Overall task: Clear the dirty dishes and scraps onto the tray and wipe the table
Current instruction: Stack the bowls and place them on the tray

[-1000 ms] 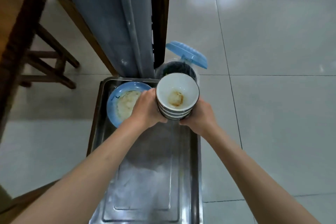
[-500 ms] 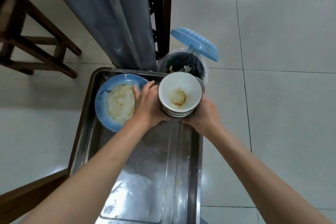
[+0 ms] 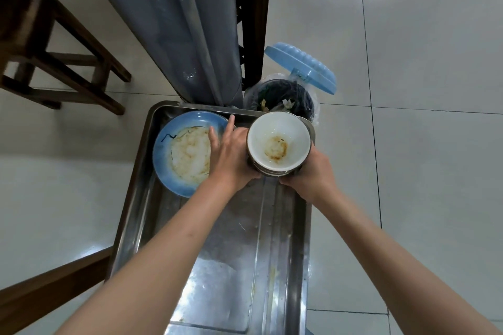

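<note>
1. Both hands are on a stack of bowls (image 3: 278, 147) over the far right corner of the metal tray (image 3: 217, 266). Can't really tell if the stack's bottom is touching the tray or sits just above it, since the hands hide that part.
2. The left hand (image 3: 231, 156) presses against the stack's left side. Its index and middle fingers stick out fairly straight, pointing away over the edge of the blue plate (image 3: 183, 152), so that hand looks loose and partly open rather than clamped.
3. The right hand (image 3: 310, 174) cups the stack from the right and underneath, fingers curled around the lower bowls. The fingertips are hidden behind the stack.
4. The top bowl is white inside with a brown sauce smear at the bottom. At least a couple more rims show below it.
5. The blue plate lies in the tray's far left corner, just beside the stack, smeared with yellowish residue and a few dark strands.
6. The rest of the tray is shiny steel with some streaks and crumbs.
7. Just past the tray's far right corner is a bin (image 3: 285, 100) lined with a bag, scraps inside, its blue lid (image 3: 302, 68) tipped up.
8. A grey curtain (image 3: 174, 22) hangs down to the tray's far edge, and a wooden stool (image 3: 54, 43) stands on the tiled floor to the left.
</note>
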`<state>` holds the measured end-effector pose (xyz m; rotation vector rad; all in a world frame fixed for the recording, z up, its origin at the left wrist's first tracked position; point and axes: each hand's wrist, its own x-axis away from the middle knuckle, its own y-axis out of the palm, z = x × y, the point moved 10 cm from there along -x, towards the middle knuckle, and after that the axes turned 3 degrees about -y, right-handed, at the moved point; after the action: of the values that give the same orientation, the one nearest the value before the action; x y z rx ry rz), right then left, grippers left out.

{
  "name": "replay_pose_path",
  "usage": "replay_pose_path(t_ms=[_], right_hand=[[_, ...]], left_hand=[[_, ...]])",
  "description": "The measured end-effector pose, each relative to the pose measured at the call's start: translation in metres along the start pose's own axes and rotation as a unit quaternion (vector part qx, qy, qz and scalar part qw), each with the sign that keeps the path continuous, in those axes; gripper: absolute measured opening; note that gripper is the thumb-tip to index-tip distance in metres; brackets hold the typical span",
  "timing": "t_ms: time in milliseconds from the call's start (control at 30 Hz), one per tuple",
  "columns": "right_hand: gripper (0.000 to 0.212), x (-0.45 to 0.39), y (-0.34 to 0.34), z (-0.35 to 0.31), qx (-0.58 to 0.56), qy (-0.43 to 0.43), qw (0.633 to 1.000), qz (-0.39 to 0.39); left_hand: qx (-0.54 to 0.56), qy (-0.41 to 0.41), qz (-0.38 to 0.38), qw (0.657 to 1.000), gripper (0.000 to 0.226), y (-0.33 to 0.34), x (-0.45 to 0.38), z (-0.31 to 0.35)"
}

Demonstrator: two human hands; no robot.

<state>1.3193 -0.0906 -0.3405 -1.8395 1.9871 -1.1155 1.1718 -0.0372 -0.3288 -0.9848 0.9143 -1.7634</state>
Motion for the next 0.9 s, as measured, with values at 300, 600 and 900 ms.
replay_pose_path(t_ms=[300, 600, 900], right_hand=[[0.113, 0.038, -0.022, -0.032, 0.001, -0.021, 1.000, 0.014], [0.126, 0.120, -0.049, -0.116, 0.076, -0.015, 0.997, 0.006], [0.125, 0.244, -0.072, -0.214, 0.107, -0.021, 0.994, 0.014]], left_hand=[[-0.036, -0.039, -0.053, 0.997, 0.109, -0.024, 0.033, -0.009], [-0.082, -0.035, -0.111, 0.990, 0.114, -0.101, 0.108, -0.007], [-0.093, 0.007, -0.065, 0.994, 0.123, -0.213, 0.219, -0.016]])
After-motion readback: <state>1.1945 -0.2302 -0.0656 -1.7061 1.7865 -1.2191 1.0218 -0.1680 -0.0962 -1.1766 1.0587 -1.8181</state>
